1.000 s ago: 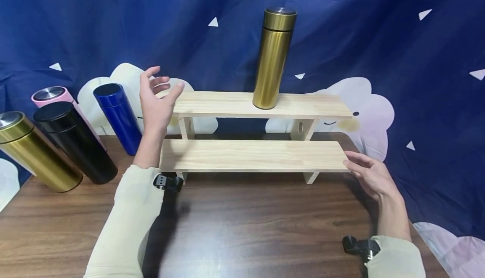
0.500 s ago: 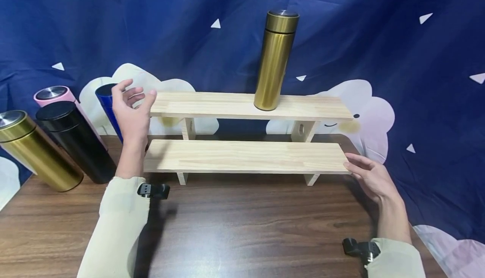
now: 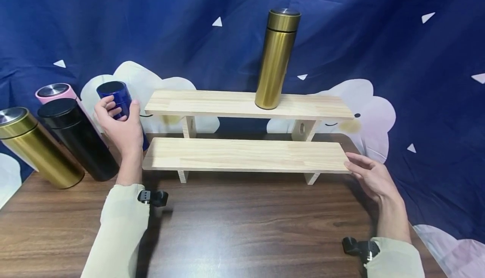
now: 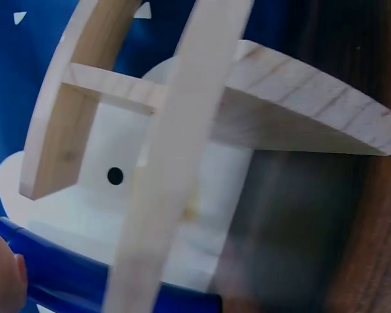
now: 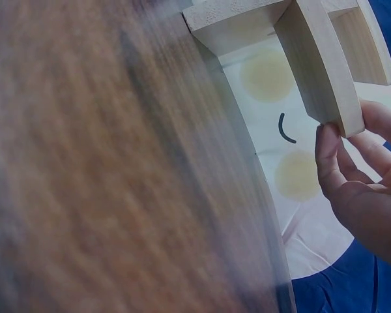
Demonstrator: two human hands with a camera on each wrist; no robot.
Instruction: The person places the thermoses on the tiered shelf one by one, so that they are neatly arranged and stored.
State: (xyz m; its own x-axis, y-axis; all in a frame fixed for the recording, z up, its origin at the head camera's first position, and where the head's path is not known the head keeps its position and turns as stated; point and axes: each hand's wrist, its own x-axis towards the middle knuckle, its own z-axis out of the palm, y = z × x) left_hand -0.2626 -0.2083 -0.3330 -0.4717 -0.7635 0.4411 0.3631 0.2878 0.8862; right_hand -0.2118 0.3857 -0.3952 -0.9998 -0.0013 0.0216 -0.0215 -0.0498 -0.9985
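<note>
A blue thermos bottle stands at the left end of the wooden shelf, and my left hand holds it near the top, fingers curled around the far side and the thumb on the right. In the left wrist view, the thumb rests on the blue bottle, partly hidden behind a shelf board. My right hand pinches the right end of the two-tier wooden shelf's lower board; the right wrist view shows thumb and fingers on either side of that board. A gold thermos bottle stands on the upper board.
Left of my left arm stand a black bottle, a pink bottle mostly hidden behind it, and another gold bottle. A dark blue curtain with clouds hangs behind the brown wooden table.
My left hand has moved left from the shelf's upper end to the blue bottle and taken hold of it. The bottle's base has shifted slightly right. The right hand keeps its place.
</note>
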